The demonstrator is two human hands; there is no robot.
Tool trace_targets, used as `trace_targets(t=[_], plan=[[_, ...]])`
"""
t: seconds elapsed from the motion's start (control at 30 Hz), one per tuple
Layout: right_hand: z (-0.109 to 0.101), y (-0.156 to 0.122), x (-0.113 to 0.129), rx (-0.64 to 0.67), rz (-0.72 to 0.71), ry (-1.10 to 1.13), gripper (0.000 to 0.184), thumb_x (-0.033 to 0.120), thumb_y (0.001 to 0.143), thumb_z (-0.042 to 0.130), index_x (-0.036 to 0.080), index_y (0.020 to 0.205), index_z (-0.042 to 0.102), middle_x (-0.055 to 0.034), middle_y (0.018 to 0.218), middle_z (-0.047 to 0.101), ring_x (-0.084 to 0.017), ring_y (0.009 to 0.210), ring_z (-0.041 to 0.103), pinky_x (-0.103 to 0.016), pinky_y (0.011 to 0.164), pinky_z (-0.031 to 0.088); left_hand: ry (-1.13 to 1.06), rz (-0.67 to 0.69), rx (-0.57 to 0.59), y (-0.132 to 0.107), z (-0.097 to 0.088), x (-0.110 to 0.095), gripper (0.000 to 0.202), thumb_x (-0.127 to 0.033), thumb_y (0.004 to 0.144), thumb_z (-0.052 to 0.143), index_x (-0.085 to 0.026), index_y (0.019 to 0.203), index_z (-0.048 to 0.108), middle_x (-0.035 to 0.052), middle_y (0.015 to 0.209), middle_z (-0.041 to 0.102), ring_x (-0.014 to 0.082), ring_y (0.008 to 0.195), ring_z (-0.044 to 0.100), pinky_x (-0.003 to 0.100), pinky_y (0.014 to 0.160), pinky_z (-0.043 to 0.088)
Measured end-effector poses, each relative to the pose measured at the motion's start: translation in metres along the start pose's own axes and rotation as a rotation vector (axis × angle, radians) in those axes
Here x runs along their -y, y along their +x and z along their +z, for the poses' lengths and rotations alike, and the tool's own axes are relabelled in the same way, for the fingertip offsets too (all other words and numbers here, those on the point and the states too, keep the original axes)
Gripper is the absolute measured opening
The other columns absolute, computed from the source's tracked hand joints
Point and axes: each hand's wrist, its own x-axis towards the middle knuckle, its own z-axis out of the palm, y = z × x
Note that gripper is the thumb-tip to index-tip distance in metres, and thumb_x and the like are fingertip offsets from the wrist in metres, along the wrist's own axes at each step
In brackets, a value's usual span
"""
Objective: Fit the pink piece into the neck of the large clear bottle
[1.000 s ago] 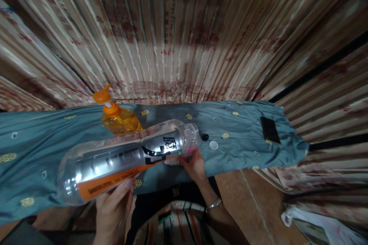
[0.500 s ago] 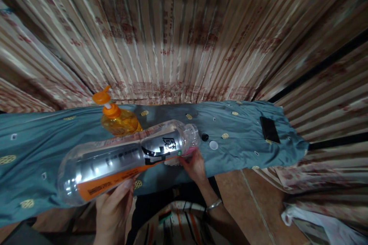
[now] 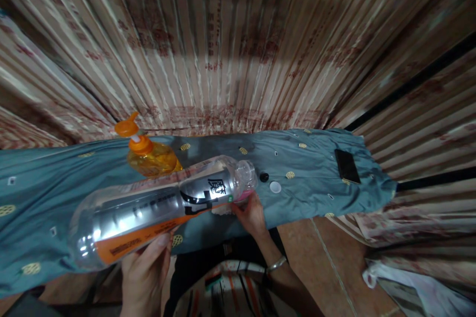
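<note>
I hold a large clear plastic bottle (image 3: 156, 208) with a silver, black and orange label, tipped on its side above a table under a blue-green cloth (image 3: 312, 168). My left hand (image 3: 143, 272) grips it from below near the base. My right hand (image 3: 251, 213) is closed just under the bottle's open neck, pinching something pink and white that I cannot make out. The bottle has no cap on it.
An orange pump bottle of yellow liquid (image 3: 148, 151) stands behind the big bottle. A small black cap (image 3: 264, 177) and a white cap (image 3: 275, 187) lie on the cloth. A dark phone (image 3: 347, 166) rests near the table's right end. Striped curtain hangs behind.
The bottle and both hands have shifted slightly left and down in the view; the grips look the same.
</note>
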Motion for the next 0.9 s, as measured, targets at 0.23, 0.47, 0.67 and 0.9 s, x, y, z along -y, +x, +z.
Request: trace_targets(t=[0.23, 0.47, 0.67, 0.9], plan=[[0.0014, -0.0008, -0.001, -0.006, 0.013, -0.025, 0.046, 0.055, 0.085, 0.069, 0.019, 0.11, 0.056, -0.0132, 0.102, 0.07, -0.031, 0.097, 0.07, -0.045, 0.082, 0.058, -0.023, -0.02, -0.012, 0.0016, 0.0026, -0.0015, 0.036, -0.021, 0.035, 0.09, -0.026, 0.065, 0.07, -0.0009, 0.063, 0.073, 0.027, 0.063, 0.072, 0.034, 0.056, 0.063], [0.0012, -0.0012, -0.0005, -0.011, 0.007, -0.014, 0.044, 0.051, 0.085, 0.07, 0.018, 0.11, 0.056, -0.0148, 0.104, 0.07, -0.032, 0.1, 0.069, -0.045, 0.085, 0.058, -0.034, -0.012, 0.024, 0.0026, -0.0051, 0.0049, 0.032, -0.026, 0.043, 0.092, -0.025, 0.066, 0.071, -0.0004, 0.066, 0.074, 0.0233, 0.057, 0.07, 0.032, 0.053, 0.061], [0.0008, -0.0007, 0.0001, 0.003, 0.01, -0.017, 0.043, 0.053, 0.086, 0.069, 0.019, 0.109, 0.056, -0.0127, 0.102, 0.07, -0.031, 0.098, 0.07, -0.044, 0.084, 0.058, -0.006, 0.049, 0.035, 0.0059, -0.0059, 0.0066, 0.04, -0.034, 0.044, 0.093, -0.026, 0.079, 0.075, 0.0019, 0.075, 0.077, 0.0312, 0.076, 0.074, 0.042, 0.067, 0.064], [0.0024, -0.0015, -0.0019, -0.012, -0.01, -0.024, 0.047, 0.055, 0.087, 0.068, 0.017, 0.112, 0.055, -0.0142, 0.102, 0.069, -0.032, 0.098, 0.069, -0.045, 0.085, 0.058, 0.006, 0.028, 0.028, 0.0044, -0.001, 0.002, 0.032, -0.027, 0.038, 0.092, -0.026, 0.059, 0.069, -0.0017, 0.061, 0.072, 0.0222, 0.052, 0.067, 0.033, 0.054, 0.062]])
